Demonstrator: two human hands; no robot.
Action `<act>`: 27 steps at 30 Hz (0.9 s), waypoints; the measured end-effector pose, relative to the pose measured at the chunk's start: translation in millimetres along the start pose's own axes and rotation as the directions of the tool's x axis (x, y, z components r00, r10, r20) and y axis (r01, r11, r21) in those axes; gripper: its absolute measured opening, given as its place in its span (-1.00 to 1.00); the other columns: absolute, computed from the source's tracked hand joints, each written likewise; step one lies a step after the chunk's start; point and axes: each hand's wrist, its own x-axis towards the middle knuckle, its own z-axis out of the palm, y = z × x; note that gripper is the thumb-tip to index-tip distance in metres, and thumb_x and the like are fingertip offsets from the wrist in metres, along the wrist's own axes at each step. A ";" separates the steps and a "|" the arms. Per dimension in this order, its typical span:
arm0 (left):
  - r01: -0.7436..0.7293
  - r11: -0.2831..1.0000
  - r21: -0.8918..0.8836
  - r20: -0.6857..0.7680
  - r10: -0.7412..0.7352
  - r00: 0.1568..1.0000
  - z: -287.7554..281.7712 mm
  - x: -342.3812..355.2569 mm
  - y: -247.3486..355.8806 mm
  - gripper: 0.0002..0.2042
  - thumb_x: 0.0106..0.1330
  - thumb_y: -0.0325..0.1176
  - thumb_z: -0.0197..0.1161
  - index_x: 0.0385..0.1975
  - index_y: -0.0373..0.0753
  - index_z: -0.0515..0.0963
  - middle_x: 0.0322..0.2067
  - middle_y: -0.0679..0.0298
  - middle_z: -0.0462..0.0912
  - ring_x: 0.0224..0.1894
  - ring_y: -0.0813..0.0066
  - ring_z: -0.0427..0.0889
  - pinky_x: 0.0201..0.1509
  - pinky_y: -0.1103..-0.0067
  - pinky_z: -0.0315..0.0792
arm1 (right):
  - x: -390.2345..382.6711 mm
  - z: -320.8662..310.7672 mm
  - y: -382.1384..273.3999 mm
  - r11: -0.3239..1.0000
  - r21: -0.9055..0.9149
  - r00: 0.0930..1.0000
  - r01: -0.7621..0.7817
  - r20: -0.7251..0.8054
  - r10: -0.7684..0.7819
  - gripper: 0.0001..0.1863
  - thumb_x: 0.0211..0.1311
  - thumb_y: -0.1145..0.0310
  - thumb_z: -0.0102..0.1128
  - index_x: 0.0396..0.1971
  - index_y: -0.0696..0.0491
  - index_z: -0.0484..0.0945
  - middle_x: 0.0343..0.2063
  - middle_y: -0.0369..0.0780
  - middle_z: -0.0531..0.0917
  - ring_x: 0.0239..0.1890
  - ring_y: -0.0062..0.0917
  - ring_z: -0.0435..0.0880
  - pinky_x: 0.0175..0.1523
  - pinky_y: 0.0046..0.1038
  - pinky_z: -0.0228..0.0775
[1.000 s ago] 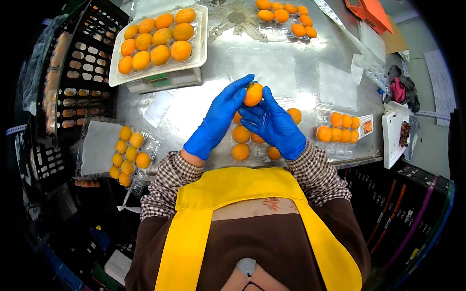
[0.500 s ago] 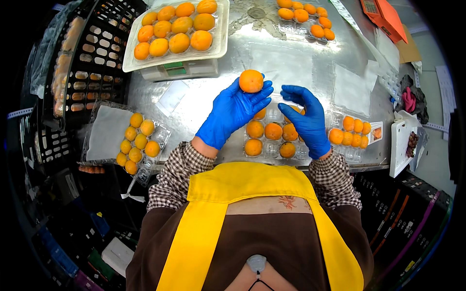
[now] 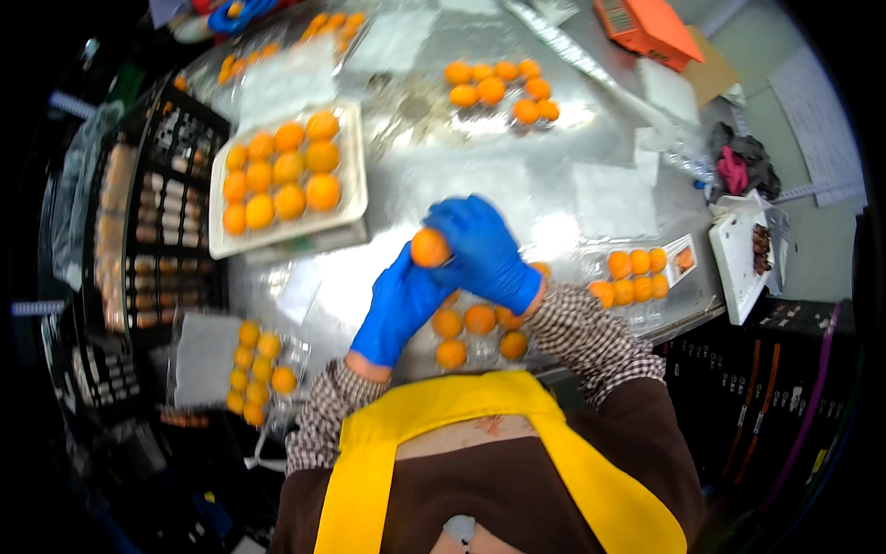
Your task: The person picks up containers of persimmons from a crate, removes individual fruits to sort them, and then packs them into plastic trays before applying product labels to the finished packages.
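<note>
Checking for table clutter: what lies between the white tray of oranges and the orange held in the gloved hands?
In the head view, only bare shiny tabletop separates the white tray from the held orange.

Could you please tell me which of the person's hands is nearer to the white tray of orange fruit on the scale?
The left. The left hand is just right of and below the white tray, touching the single orange fruit. The right hand grips that fruit from the far side, farther from the tray.
</note>
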 end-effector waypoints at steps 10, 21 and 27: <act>0.056 0.842 0.537 -0.422 0.211 0.882 -41.3 -6.9 29.6 -0.47 0.28 0.07 -0.15 -0.19 -0.38 0.43 -0.29 0.07 0.54 -0.30 0.27 0.53 -0.16 0.40 0.44 | 36.5 -59.6 146.7 0.977 -0.156 0.972 -0.145 -0.209 0.111 -0.50 -0.35 0.30 0.38 -0.24 -0.02 0.49 -0.30 -0.17 0.51 -0.24 -0.28 0.49 -0.13 -0.36 0.35; 0.270 0.845 0.462 -0.587 0.063 0.807 -67.7 -14.8 40.1 -0.53 0.27 -0.03 -0.12 -0.26 -0.40 0.47 -0.37 0.03 0.58 -0.37 0.24 0.57 -0.28 0.33 0.51 | 120.1 -73.5 245.6 0.802 -0.464 0.862 -0.375 0.143 0.486 -0.42 -0.31 0.27 0.38 -0.11 -0.10 0.48 -0.18 -0.21 0.52 -0.10 -0.32 0.50 0.01 -0.38 0.33; 0.297 0.845 0.445 -0.601 0.036 0.798 -70.4 -15.0 41.8 -0.56 0.26 -0.05 -0.13 -0.27 -0.38 0.46 -0.34 0.01 0.57 -0.31 0.19 0.57 -0.29 0.30 0.50 | 135.3 -69.4 250.2 0.759 -0.385 0.729 -0.524 0.259 0.634 -0.41 -0.33 0.36 0.41 -0.11 -0.07 0.48 -0.15 -0.17 0.53 -0.08 -0.31 0.50 0.01 -0.39 0.34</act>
